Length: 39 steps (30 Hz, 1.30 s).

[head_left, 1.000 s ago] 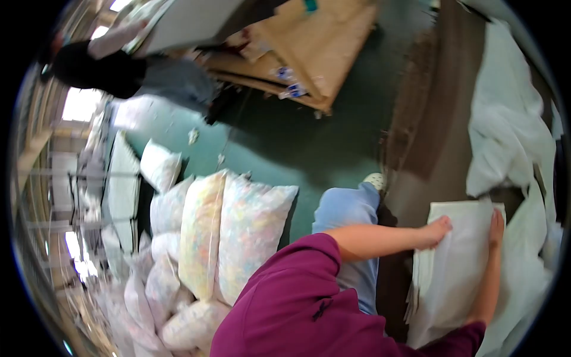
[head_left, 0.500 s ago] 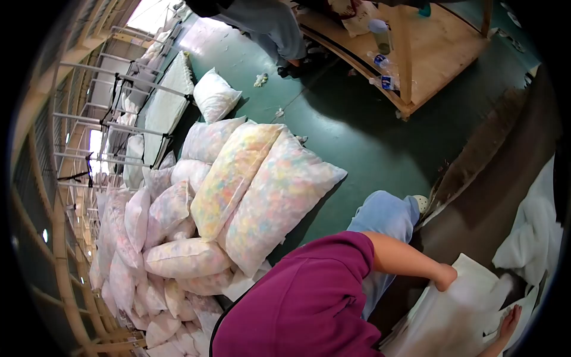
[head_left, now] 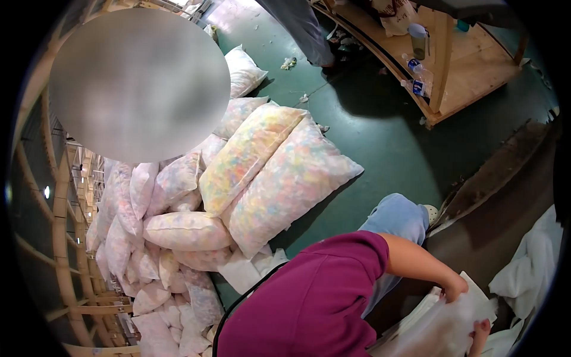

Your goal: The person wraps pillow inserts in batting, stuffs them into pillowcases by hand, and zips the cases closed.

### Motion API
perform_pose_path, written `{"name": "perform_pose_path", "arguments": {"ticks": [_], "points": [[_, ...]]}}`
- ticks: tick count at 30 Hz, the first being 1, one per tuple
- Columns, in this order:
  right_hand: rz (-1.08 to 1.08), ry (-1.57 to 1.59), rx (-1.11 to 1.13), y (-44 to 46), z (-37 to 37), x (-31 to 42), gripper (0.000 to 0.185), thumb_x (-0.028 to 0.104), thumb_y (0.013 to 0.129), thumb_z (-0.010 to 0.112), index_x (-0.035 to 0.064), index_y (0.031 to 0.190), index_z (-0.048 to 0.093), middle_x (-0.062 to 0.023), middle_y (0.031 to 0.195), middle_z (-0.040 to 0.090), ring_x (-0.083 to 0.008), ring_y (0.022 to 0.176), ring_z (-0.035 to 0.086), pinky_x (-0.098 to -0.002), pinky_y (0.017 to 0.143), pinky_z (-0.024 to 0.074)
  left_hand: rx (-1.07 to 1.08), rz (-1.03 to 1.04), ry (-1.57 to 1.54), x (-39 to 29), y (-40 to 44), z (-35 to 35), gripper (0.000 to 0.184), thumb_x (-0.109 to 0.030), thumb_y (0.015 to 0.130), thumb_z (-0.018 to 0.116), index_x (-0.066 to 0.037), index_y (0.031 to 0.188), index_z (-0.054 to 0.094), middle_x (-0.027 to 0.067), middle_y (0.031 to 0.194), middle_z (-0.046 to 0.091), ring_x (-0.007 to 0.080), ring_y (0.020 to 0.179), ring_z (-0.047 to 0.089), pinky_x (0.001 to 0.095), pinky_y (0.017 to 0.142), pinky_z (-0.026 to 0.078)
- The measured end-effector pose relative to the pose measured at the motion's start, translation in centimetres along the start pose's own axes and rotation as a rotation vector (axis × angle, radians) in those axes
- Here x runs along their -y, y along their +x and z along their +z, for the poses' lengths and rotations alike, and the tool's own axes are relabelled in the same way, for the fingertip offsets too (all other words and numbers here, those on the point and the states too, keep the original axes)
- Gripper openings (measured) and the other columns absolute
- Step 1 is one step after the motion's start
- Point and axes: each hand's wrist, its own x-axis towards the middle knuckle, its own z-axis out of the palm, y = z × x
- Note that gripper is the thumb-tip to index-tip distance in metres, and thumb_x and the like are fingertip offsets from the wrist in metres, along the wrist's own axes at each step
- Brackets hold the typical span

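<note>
A stack of white fabric sheets [head_left: 437, 333] lies in front of me at the lower right. My left hand [head_left: 455, 288] has its fingers closed over the upper edge of this stack. Lower down, my right hand [head_left: 480, 331] curls its fingers on the right side of the same white fabric. The lower ends of the sheets run out of view behind my purple shirt [head_left: 309, 297]. To the right of my hands lies a loose heap of white fabric [head_left: 529, 265].
Stuffed pillows with multicoloured filling [head_left: 291, 178] are piled on the left. A wooden table [head_left: 470, 65] with bottles stands at the upper right. Another person's leg [head_left: 300, 30] shows at the top. Brown material [head_left: 493, 178] lies at right. A blurred oval hides the upper left.
My right hand has come up and inward from the lower right and now grips the white fabric. My left hand stays at its edge. The view has shifted, and a blurred oval has appeared.
</note>
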Motion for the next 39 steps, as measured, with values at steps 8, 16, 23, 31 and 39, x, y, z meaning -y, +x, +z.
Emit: {"name": "perform_pose_path", "arguments": {"ticks": [8, 16, 23, 31, 39], "points": [[-0.034, 0.416, -0.476, 5.3, -18.2, -10.6, 0.004, 0.018, 0.090, 0.059, 0.0143, 0.088, 0.060, 0.0075, 0.065, 0.052, -0.0029, 0.049, 0.041, -0.0200, 0.042, 0.0309, 0.261, -0.106, -0.151, 0.9, 0.0, -0.9, 0.043, 0.000, 0.072, 0.073, 0.000, 0.113, 0.062, 0.0164, 0.105, 0.065, 0.0281, 0.093, 0.067, 0.0369, 0.062, 0.061], [-0.367, -0.354, -0.808, -4.6, 4.7, 5.3, 0.060, 0.028, 0.089, 0.064, 0.0023, 0.139, 0.042, -0.0172, 0.142, 0.045, -0.0301, 0.133, 0.041, -0.0364, 0.111, 0.0310, -0.001, -0.032, -0.495, -1.7, 0.5, -0.9, 0.021, -0.020, 0.084, 0.067, -0.012, 0.103, 0.066, 0.0001, 0.092, 0.068, 0.0123, 0.080, 0.064, 0.0295, 0.063, 0.051], [-0.315, -0.218, -0.756, -29.1, 19.2, 2.2, 0.050, 0.019, 0.082, 0.068, 0.0055, 0.127, 0.052, -0.0171, 0.131, 0.054, -0.0340, 0.121, 0.050, -0.0393, 0.103, 0.0392, -0.373, -0.124, 0.078, -0.9, 0.9, -0.8, 0.027, -0.009, 0.075, 0.059, -0.001, 0.101, 0.059, 0.0072, 0.085, 0.064, 0.0189, 0.072, 0.064, 0.0319, 0.052, 0.054], [0.461, 0.490, -0.953, -39.6, 31.7, -15.8, 0.068, 0.025, 0.078, 0.072, 0.0009, 0.134, 0.043, -0.0208, 0.135, 0.048, -0.0316, 0.124, 0.048, -0.0386, 0.101, 0.0410, -0.332, -0.192, -0.260, -0.2, -0.6, 0.0, 0.037, -0.011, 0.085, 0.062, -0.006, 0.121, 0.054, 0.0079, 0.106, 0.064, 0.0223, 0.091, 0.065, 0.0393, 0.074, 0.056], [0.364, 1.202, -0.546, -39.7, 32.9, -17.3, 0.053, 0.012, 0.077, 0.073, -0.0010, 0.125, 0.053, -0.0169, 0.117, 0.061, -0.0253, 0.104, 0.061, -0.0385, 0.091, 0.0492, -0.480, -0.187, -0.292, -1.8, -0.4, -0.5, 0.026, -0.015, 0.088, 0.062, -0.006, 0.113, 0.059, 0.0044, 0.099, 0.068, 0.0161, 0.080, 0.068, 0.0279, 0.061, 0.056]]}}
